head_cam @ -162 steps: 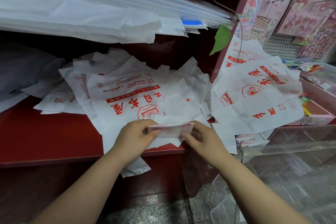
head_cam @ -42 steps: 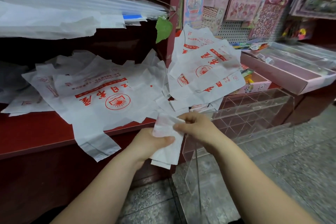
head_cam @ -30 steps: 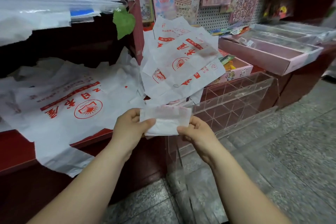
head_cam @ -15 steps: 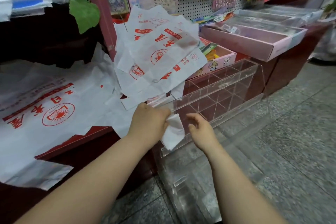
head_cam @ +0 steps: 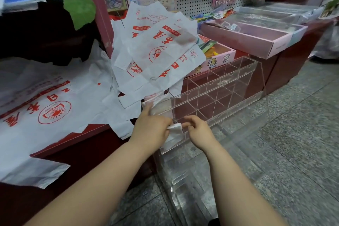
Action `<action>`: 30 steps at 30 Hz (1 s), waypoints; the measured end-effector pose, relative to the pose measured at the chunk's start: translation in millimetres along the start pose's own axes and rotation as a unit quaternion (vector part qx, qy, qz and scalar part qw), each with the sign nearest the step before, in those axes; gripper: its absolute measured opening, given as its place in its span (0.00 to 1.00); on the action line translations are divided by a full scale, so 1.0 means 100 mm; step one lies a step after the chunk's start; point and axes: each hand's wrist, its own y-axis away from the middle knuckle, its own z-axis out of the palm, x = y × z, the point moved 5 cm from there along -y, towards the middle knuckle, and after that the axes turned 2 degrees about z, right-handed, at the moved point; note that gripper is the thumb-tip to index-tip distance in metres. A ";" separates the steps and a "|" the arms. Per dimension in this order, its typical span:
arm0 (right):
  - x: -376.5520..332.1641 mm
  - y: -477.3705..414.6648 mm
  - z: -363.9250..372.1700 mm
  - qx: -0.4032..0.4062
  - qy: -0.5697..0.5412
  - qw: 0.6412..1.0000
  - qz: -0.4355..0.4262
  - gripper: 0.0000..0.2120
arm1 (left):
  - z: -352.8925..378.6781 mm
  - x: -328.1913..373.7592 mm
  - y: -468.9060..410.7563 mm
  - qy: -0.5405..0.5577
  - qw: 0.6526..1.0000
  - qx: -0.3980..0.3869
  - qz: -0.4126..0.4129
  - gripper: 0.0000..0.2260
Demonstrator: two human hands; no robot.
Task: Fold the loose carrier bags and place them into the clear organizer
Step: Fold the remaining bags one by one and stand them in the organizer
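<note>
— Tucking the folded bag (head_cam: 176,127) into the clear organizer (head_cam: 216,86) is the step you are on. Your left hand (head_cam: 150,128) pinches the bag, fingers curled round it, right at the organizer's front corner, the one nearest the red shelf (head_cam: 82,134).

— And your right hand (head_cam: 199,133)? Its fingers are bent, with the tips at the bag's free edge. I cannot tell if they pinch it or only touch it.

— Part of the bag looks like it is down behind the organizer's clear front wall. The top part sticks up above the rim.

— So next you need to push it down gently, I think. Keep it flat against the wall of that slot. If you let go too soon, it may spring open.

— Something white and pink sits in the organizer's end slot, just behind your left hand. Those may be folded bags too, but it is hard to tell.

— You have lots left to do! A pile of loose bags (head_cam: 157,51) hangs over the organizer's end nearest the shelf. A big flat bag (head_cam: 55,113) lies on the shelf, well to the left of the organizer.

— Once this one is in, I guess you take one from that pile.
</note>
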 end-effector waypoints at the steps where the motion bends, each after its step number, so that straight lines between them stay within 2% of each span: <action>1: 0.01 0.00 -0.01 0.000 -0.001 1.000 0.000 0.18 | 0.08 -0.01 0.03 0.010 1.000 -0.004 -0.011 0.09; 3: 0.02 -0.01 -0.01 0.004 0.001 1.000 0.000 0.18 | 0.19 -0.04 0.07 0.043 0.998 -0.010 -0.032 0.08; 4: 0.02 -0.01 -0.01 0.004 0.001 1.000 0.001 0.18 | 0.14 -0.03 0.10 0.059 0.997 0.019 -0.036 0.09; 7: -0.02 0.02 -0.02 -0.009 -0.021 1.000 -0.019 0.17 | 0.22 -0.03 0.13 0.084 0.995 0.051 -0.017 0.22; 8: -0.04 0.04 -0.04 -0.020 -0.027 0.999 -0.034 0.17 | 0.22 -0.03 0.14 0.093 0.994 0.050 -0.025 0.21; 11: -0.13 0.11 -0.10 -0.086 -0.060 0.992 -0.069 0.18 | 0.25 -0.08 0.15 0.097 0.993 0.028 -0.065 0.11; 12: -0.16 0.13 -0.09 -0.101 -0.062 0.990 -0.079 0.17 | 0.27 -0.08 0.17 0.097 0.993 0.022 -0.064 0.11; 16: -0.19 0.10 -0.05 -0.059 -0.037 0.993 -0.097 0.18 | 0.18 -0.05 0.17 0.152 0.986 0.042 -0.055 0.18; 21: -0.11 0.04 0.00 -0.025 -0.001 0.997 -0.066 0.20 | 0.08 -0.22 0.41 0.129 0.976 0.163 -0.062 0.21; 25: -0.12 0.06 0.10 -0.038 0.115 0.990 -0.069 0.11 | 0.21 -0.32 0.58 0.158 0.973 0.137 -0.093 0.25; 27: -0.16 0.07 0.13 -0.038 0.175 0.980 -0.089 0.11 | 0.20 -0.32 0.58 0.136 0.979 0.124 -0.083 0.25; 30: -0.19 0.09 0.14 -0.023 0.198 0.975 -0.100 0.14 | 0.18 -0.33 0.55 0.175 0.976 0.087 -0.095 0.29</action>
